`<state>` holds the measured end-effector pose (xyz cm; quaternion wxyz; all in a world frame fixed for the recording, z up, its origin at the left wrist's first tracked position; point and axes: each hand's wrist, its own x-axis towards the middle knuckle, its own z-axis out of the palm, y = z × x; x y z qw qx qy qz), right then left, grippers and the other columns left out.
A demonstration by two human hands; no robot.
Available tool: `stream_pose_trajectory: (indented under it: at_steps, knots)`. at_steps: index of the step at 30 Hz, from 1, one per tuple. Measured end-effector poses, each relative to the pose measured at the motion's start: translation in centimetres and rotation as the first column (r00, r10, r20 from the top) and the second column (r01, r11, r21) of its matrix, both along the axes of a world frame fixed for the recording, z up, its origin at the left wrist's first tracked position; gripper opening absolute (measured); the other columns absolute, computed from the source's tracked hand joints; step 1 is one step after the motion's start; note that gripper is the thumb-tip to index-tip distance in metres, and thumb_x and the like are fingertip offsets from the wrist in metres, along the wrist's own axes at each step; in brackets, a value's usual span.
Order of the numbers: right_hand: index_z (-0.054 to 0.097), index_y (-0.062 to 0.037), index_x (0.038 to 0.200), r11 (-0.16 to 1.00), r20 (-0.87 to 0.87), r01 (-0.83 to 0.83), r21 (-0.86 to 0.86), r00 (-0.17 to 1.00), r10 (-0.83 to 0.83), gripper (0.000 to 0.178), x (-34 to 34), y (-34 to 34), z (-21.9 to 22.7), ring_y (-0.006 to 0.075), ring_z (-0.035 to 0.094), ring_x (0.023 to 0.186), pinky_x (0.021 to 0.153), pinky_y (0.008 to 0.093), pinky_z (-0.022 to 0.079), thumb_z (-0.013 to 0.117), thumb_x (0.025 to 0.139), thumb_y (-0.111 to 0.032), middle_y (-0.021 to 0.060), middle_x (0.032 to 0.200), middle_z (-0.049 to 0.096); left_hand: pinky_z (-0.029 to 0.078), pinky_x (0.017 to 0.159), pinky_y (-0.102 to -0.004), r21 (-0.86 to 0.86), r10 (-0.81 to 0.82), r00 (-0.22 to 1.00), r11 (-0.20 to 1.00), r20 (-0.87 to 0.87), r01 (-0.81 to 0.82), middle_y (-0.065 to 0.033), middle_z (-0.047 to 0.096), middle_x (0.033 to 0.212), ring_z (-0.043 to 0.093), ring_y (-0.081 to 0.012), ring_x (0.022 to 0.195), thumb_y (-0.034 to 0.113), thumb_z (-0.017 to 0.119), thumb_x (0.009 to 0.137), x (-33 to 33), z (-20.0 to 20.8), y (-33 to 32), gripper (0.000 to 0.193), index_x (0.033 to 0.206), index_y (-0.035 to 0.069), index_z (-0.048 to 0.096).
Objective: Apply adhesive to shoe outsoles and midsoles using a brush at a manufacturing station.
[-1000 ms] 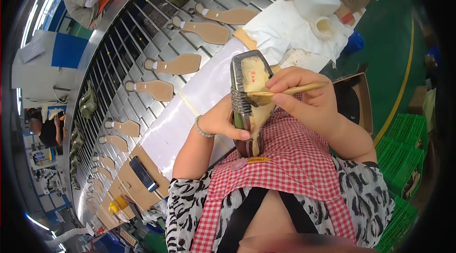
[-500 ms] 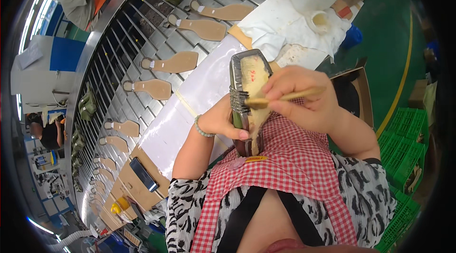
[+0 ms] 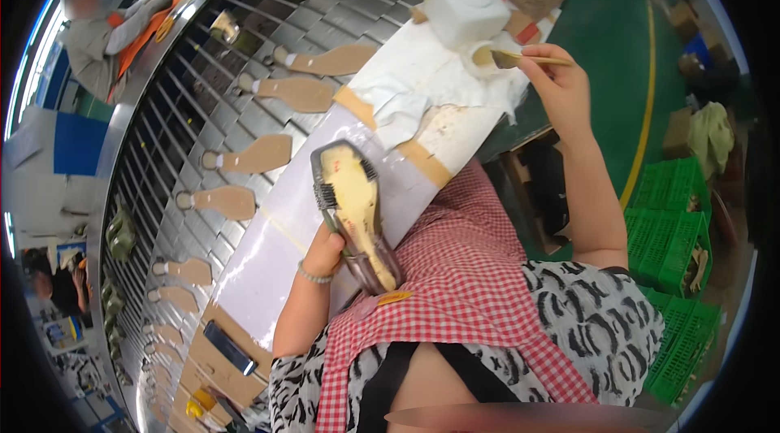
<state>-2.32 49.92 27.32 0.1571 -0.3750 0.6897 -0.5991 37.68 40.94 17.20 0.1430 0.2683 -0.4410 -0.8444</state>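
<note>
My left hand (image 3: 324, 254) is wrapped round the side of a lasted shoe upper (image 3: 354, 204), bottom up, close to my apron. Its underside is cream coloured with red marks, and dark bristly edging shows on both sides near the toe. Out to the right, my right hand (image 3: 562, 90) pinches a brush (image 3: 507, 59) by its pale handle. The brush tip is at the mouth of a whitish pot (image 3: 482, 56); whether it touches the rim I cannot tell. Under the pot lies a crumpled white cloth (image 3: 422, 88).
Several tan shoe soles (image 3: 248, 155) lie on a slatted metal conveyor (image 3: 183, 181) at the left. A white plastic container (image 3: 466, 9) stands behind the pot. A phone (image 3: 228, 347) rests on cardboard. Green crates (image 3: 668, 250) are stacked right; a person (image 3: 97, 47) works across the conveyor.
My right hand has moved with the brush from the shoe's underside out to the pot. The shoe has shifted left and tilted in my left hand. The view has turned slightly.
</note>
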Motion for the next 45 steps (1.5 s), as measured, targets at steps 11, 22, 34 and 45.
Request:
stream_pose_trajectory:
  at_steps: [11, 22, 34, 45]
  knots:
    - [0.066, -0.002, 0.087, 0.887, -0.427, 0.137, 0.44, 0.901, 0.073, 0.016, -4.6, -3.2, -4.3, 0.0195, 0.065, 0.074, 0.065, 0.0294, 0.048, 0.069, 0.076, -0.013, 0.0098, 0.081, 0.069, 0.054, 0.059, -0.0312, 0.094, 0.304, 0.926, 0.952, -0.223, -0.291, -0.0176, 0.058, 0.101, 0.062, -0.0235, 0.078, 0.088, 0.042, 0.067, -1.4, 3.5, -0.7, 0.106, 0.129, 0.002, 0.041]
    - [0.065, -0.0053, 0.098, 0.997, 0.625, 0.042, 0.063, 0.777, -0.072, 0.021, -6.7, -0.4, -5.9, 0.0147, 0.063, 0.081, 0.068, 0.026, 0.047, 0.07, 0.082, -0.018, 0.0042, 0.087, 0.066, 0.049, 0.055, -0.0317, 0.147, 0.349, 0.919, 0.934, -0.185, -0.326, -0.0146, 0.059, 0.091, 0.058, -0.023, 0.067, 0.088, 0.042, 0.066, -1.8, 4.8, -0.1, 0.102, 0.129, 0.009, 0.043]
    - [0.062, -0.008, 0.083, 0.965, 0.94, 0.237, 0.112, 0.291, -0.18, 0.017, -6.0, -1.9, -10.2, 0.0162, 0.062, 0.067, 0.052, 0.0232, 0.044, 0.072, 0.082, -0.022, 0.0024, 0.07, 0.061, 0.048, 0.057, -0.0343, 0.187, 0.367, 0.914, 0.923, -0.171, -0.336, -0.0162, 0.059, 0.093, 0.058, -0.0257, 0.07, 0.09, 0.035, 0.066, -1.2, 5.6, 0.0, 0.11, 0.133, 0.003, 0.04]
    - [0.061, 0.0003, 0.098, 0.877, 0.694, -0.277, -0.393, 0.536, 0.481, 0.014, 7.0, 1.6, 1.7, 0.0204, 0.064, 0.092, 0.085, 0.0334, 0.05, 0.062, 0.087, -0.009, 0.0134, 0.099, 0.065, 0.053, 0.081, -0.0343, 0.283, 0.212, 0.969, 0.944, -0.13, -0.169, -0.0139, 0.061, 0.112, 0.063, -0.0217, 0.095, 0.069, 0.04, 0.086, -3.3, 3.8, -0.6, 0.078, 0.13, 0.005, 0.046]
